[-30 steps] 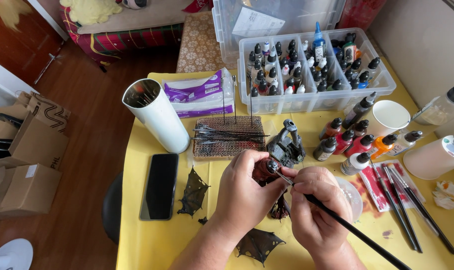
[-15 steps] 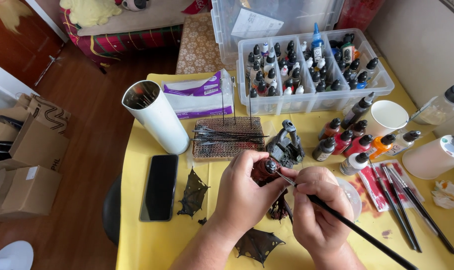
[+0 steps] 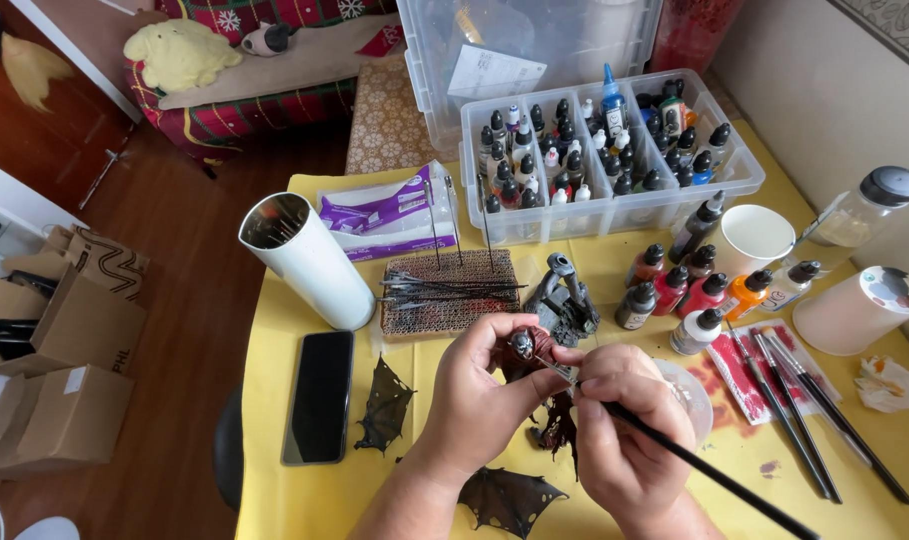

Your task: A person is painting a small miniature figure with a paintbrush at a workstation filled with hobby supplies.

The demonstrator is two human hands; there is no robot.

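Note:
My left hand [image 3: 479,395] holds a small dark red miniature figure [image 3: 525,349] with a pale skull-like head, raised above the yellow table [image 3: 274,470]. My right hand [image 3: 624,435] grips a thin black paintbrush [image 3: 709,465], its tip touching the figure's head. The brush handle runs down to the lower right. Two dark bat-like wing pieces lie on the table, one [image 3: 384,405] left of my left hand and one [image 3: 509,497] under my wrists. Part of the figure's body [image 3: 559,425] hangs down between my hands.
A white cylinder cup [image 3: 309,262], a black phone [image 3: 319,395], a mesh pad with pins [image 3: 444,290], a grey model [image 3: 564,295], loose paint bottles [image 3: 694,290], a clear box of bottles [image 3: 604,150], spare brushes [image 3: 804,400] and cardboard boxes [image 3: 64,380] at left.
Both hands stay close together on the figure. The brush tip has shifted slightly along the figure's head, and the figure has turned a little in my left hand.

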